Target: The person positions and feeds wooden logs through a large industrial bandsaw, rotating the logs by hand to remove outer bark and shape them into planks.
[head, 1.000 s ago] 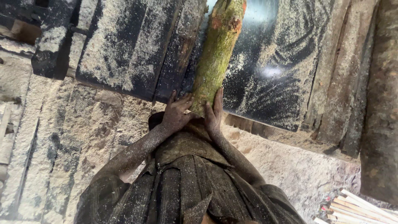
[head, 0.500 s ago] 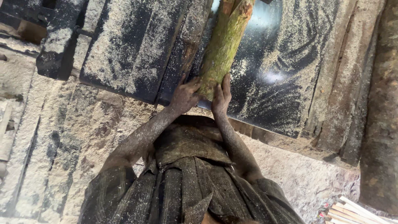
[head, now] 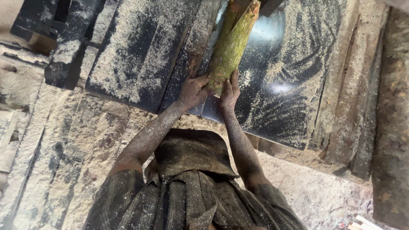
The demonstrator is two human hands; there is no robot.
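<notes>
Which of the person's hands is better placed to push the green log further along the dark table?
Probably the right hand: it sits flat against the cut end of the green log, in line with its length. The left hand grips the log's side edge, more suited to steering.

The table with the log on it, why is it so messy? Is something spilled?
Yes. Pale sawdust is scattered all over the dark table and the ground around it. It coats both arms too. The left hand and right hand press on the near end of a greenish log lying on the table.
</notes>
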